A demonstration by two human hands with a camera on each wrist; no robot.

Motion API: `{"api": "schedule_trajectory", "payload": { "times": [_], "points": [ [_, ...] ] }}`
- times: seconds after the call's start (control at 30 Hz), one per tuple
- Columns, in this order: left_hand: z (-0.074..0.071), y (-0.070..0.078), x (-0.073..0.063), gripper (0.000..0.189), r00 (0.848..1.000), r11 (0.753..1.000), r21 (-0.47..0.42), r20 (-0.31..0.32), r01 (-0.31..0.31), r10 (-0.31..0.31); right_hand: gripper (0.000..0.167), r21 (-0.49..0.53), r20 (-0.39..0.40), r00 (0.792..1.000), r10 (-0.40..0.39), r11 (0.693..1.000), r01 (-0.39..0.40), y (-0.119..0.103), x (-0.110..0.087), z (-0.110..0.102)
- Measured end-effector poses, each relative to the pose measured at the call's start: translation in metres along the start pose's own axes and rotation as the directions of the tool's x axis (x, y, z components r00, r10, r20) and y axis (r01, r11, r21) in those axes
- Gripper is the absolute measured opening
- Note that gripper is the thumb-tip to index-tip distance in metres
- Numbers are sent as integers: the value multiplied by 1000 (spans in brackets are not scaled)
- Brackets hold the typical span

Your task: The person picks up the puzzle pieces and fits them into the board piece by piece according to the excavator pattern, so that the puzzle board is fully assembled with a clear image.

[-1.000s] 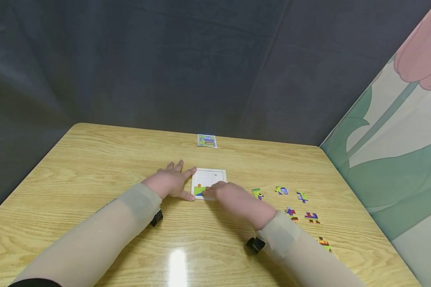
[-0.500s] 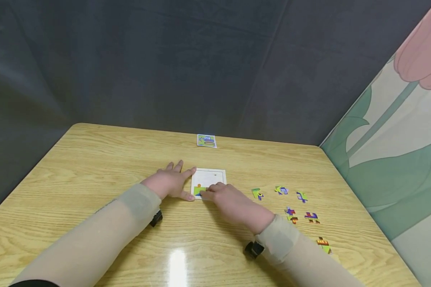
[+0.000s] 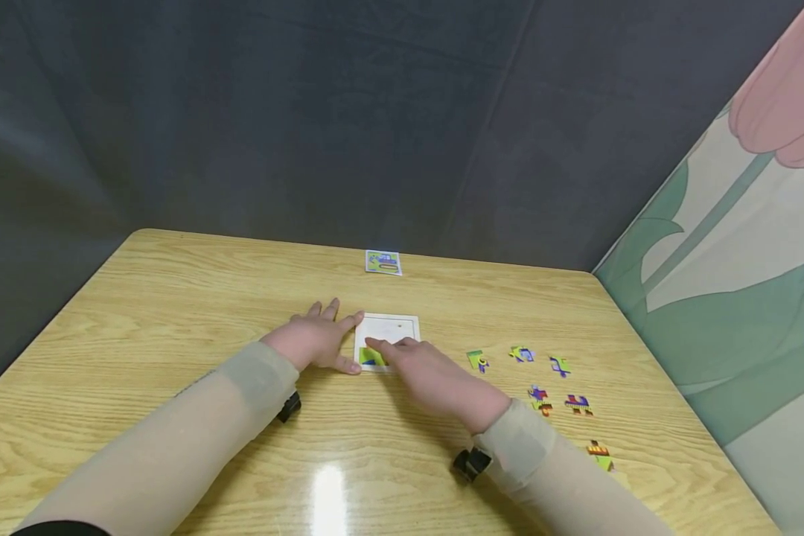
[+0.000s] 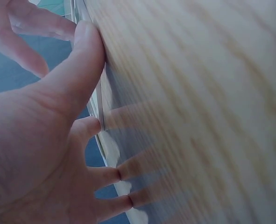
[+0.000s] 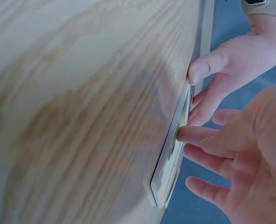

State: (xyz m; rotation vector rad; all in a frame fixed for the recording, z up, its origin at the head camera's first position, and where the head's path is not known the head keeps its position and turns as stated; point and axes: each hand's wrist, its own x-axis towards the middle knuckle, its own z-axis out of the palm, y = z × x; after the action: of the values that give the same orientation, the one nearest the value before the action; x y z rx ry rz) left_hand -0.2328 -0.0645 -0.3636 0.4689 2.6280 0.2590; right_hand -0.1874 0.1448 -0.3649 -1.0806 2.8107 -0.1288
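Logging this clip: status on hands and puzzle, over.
Left hand at left edge of puzzle tray. Right hand at green puzzle piece inside. Loose puzzle pieces lie right; no obstruction visible.

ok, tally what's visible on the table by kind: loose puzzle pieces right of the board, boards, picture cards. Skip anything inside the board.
Loose puzzle pieces: 6
White puzzle board: 1
Picture card: 1
Total: 8
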Motion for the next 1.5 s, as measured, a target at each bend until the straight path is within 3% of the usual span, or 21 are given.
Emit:
{"api": "schedule_trajectory", "payload": {
  "times": [0.27, 0.5, 0.77, 1.0, 1.13, 1.23, 1.5],
  "points": [
    [1, -2, 2, 99, 1000, 1000, -2, 2, 3, -3, 77, 112, -25, 999, 48, 993, -44, 1, 1, -3],
    [2, -2, 2, 99, 1000, 1000, 2, -1, 0, 0, 77, 147, -6, 998, 64, 987, -62, 5, 2, -4],
    [2, -2, 3, 99, 1000, 1000, -1, -5, 1, -1, 63, 319, 37, 997, 69, 945, -77, 19, 5, -5],
    [2, -2, 3, 99, 1000, 1000, 2, -8, 0, 0, 55, 398, -58, 997, 46, 917, -19, 29, -4, -20],
    [3, -2, 3, 99, 1000, 1000, -3, -7, 0, 0, 47, 363, -110, 992, 67, 931, -23, 42, -24, -33],
    [3, -2, 4, 100, 1000, 1000, -1, -4, 2, -2, 43, 348, -118, 988, 100, 936, -53, 57, -50, -41],
    [2, -3, 5, 101, 1000, 1000, 3, -2, 2, -2, 27, 405, -71, 975, 209, 899, -163, 101, -148, -49]
  ]
}}
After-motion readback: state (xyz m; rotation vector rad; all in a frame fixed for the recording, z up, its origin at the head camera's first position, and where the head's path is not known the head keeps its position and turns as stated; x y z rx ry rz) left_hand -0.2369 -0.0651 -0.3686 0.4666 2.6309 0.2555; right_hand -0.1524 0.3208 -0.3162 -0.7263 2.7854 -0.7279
